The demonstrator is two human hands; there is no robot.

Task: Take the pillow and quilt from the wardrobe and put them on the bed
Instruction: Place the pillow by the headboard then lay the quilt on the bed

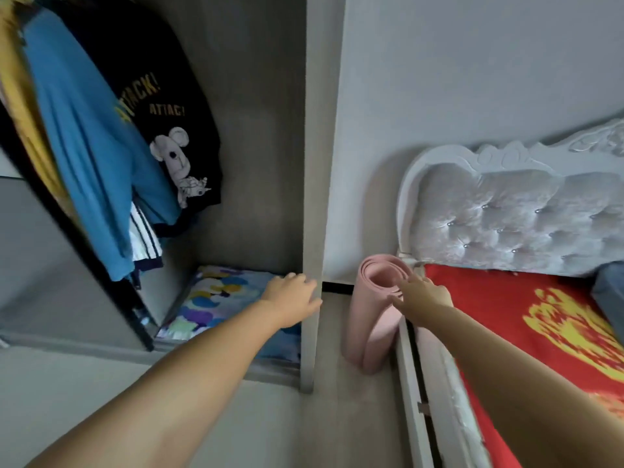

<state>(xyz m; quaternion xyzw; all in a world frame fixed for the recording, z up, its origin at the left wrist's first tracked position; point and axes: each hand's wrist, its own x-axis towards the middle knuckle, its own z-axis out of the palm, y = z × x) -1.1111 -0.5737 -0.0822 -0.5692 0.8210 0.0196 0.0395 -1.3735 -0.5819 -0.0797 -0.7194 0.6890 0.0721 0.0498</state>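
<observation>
A folded quilt (216, 298) with a blue, yellow and purple print lies on the floor of the open wardrobe (256, 170). My left hand (292, 300) reaches out over its right part, fingers apart and empty, close to the wardrobe's side panel (312, 231). My right hand (425, 295) stretches forward outside the wardrobe, fingers spread, in front of a rolled pink mat. The bed (526, 325) with a red and yellow cover lies at the right. I cannot pick out a pillow in the wardrobe.
Hanging clothes (101, 157), blue, black and yellow, fill the wardrobe's upper left. A dark sliding door edge (111, 282) stands left of the quilt. The pink rolled mat (374, 319) stands upright between the wardrobe and the bed frame. A tufted white headboard (513, 217) backs the bed.
</observation>
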